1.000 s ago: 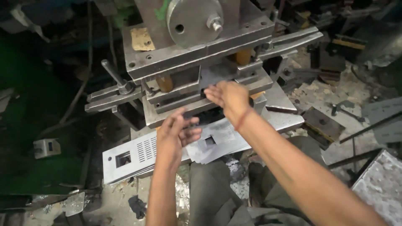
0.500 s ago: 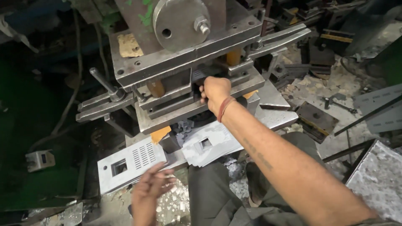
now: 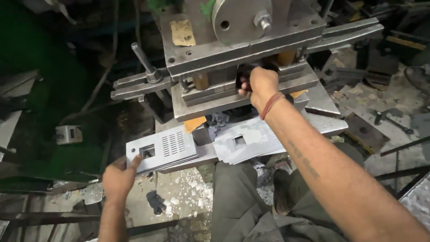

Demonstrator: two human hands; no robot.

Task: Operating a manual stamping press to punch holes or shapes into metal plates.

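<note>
Grey punched metal plate (image 3: pixel 162 150) with slots, flat on press ledge, left side

R hand (image 3: pixel 262 85) in press die gap (image 3: pixel 244 74), L hand (image 3: pixel 118 177) touching slotted plate stack (image 3: pixel 161 150)

Dull grey steel, scuffed and oil-stained, on the press die block (image 3: pixel 233 92). Thin matt sheet metal, smooth and pale grey, in the slotted punched plates (image 3: pixel 161 150); bright ragged metal chips (image 3: pixel 190 197) across the rough floor.
</note>
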